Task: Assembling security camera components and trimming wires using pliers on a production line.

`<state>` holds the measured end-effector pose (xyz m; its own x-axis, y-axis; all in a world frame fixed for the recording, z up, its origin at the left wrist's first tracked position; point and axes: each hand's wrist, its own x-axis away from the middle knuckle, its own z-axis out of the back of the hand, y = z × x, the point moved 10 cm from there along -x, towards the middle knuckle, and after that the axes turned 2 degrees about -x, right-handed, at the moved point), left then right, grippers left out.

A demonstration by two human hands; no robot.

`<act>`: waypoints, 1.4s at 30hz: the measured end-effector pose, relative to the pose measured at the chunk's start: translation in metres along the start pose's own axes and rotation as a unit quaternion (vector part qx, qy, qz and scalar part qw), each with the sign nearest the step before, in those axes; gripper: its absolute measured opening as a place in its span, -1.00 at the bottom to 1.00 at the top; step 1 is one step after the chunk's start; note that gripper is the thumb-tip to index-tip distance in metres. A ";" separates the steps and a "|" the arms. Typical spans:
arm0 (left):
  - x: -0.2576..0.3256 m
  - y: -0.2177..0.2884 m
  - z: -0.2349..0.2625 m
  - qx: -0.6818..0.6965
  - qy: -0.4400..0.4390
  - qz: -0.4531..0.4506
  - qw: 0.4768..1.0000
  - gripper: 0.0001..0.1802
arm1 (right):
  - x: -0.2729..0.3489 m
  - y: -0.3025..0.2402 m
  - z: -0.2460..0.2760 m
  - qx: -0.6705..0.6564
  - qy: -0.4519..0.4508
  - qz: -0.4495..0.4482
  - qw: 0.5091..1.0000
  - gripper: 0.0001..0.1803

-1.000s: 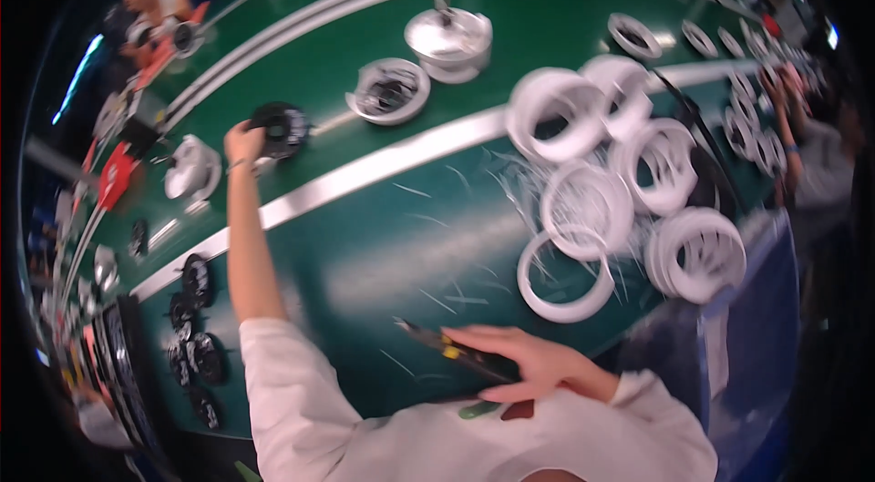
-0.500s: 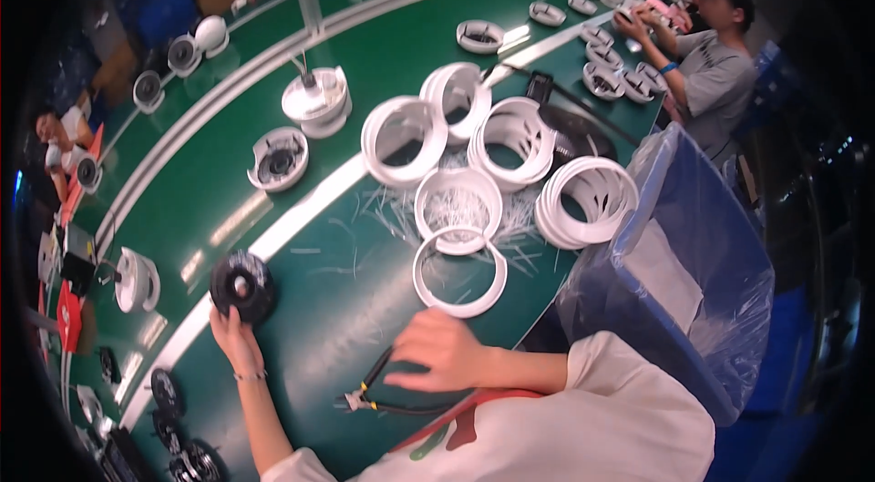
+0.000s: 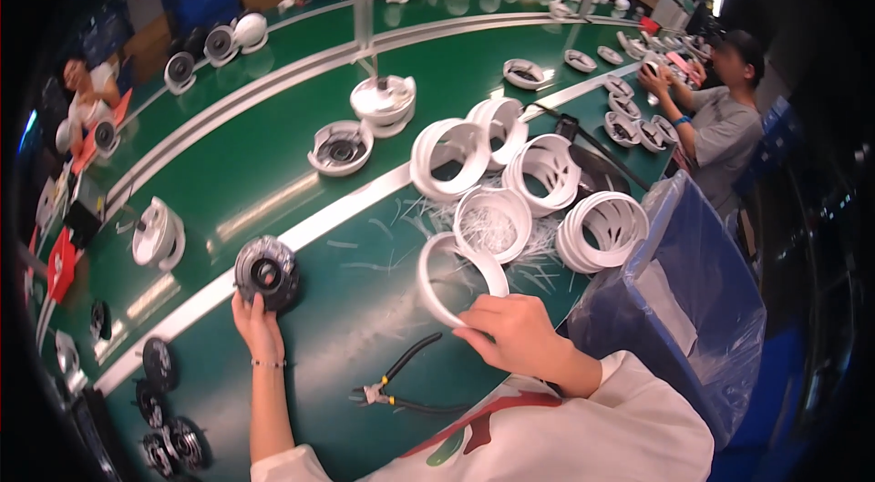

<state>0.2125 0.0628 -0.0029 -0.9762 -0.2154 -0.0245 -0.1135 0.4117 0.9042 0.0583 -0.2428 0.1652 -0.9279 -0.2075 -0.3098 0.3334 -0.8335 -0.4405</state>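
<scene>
My left hand grips a round black part with a hole in its middle, held up over the bench's left side. In my right hand, fingers and thumb pinch the near rim of a white plastic ring. That ring is tilted up, and its far side is close to a stack of white rings. Below my right hand, a pair of cutting pliers with black handles lies on the green bench, handles spread apart.
More white ring stacks stand around thin white plastic trimmings. A blue lined bin stands at the right. Black round parts lie lower left. White housings sit on the green belt. A co-worker works at the right.
My right hand has moved from above the pliers to the white ring, taken its rim and tilted it up. My left hand still holds the black part, its face now turned differently.
</scene>
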 end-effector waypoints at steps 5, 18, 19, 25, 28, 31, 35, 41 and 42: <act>-0.004 -0.004 -0.001 0.013 0.002 0.009 1.000 -0.60 | -0.007 -0.027 -0.040 -0.069 -0.053 0.136 0.987 -0.91; 0.011 0.007 -0.019 -0.017 -0.015 -0.022 1.000 -0.57 | -0.036 -0.024 -0.117 0.061 -0.216 0.089 0.970 0.26; 0.016 0.010 -0.022 -0.025 -0.014 -0.018 0.999 -0.55 | -0.037 -0.024 -0.121 0.056 -0.219 0.092 0.970 0.26; 0.038 0.021 -0.051 -0.044 -0.051 -0.039 0.997 -0.52 | -0.055 -0.009 -0.082 -0.171 -0.015 0.070 0.983 0.21; 0.064 0.022 -0.091 -0.047 -0.103 -0.053 0.992 -0.51 | -0.064 0.029 -0.068 -0.415 0.095 -0.054 0.903 0.23; 0.085 0.023 -0.128 -0.041 -0.149 -0.049 0.987 -0.50 | -0.068 0.009 -0.064 -0.354 0.089 -0.001 0.931 0.21; 0.097 0.029 -0.149 -0.096 -0.187 0.025 0.977 -0.46 | -0.066 -0.008 -0.046 -0.208 0.125 0.051 0.969 0.30; 0.097 0.030 -0.161 -0.177 -0.260 0.012 0.949 -0.54 | -0.066 0.015 -0.052 -0.279 0.095 0.005 0.956 0.28; 0.098 0.031 -0.164 -0.158 -0.252 0.012 0.955 -0.58 | -0.065 0.015 -0.050 -0.278 0.096 0.003 0.956 0.28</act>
<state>0.1436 -0.0907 0.0927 -0.9515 0.2778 -0.1320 -0.1061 0.1067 0.9886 0.1317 -0.2165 0.1366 -0.8957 -0.0687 -0.4393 0.4254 -0.4201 -0.8016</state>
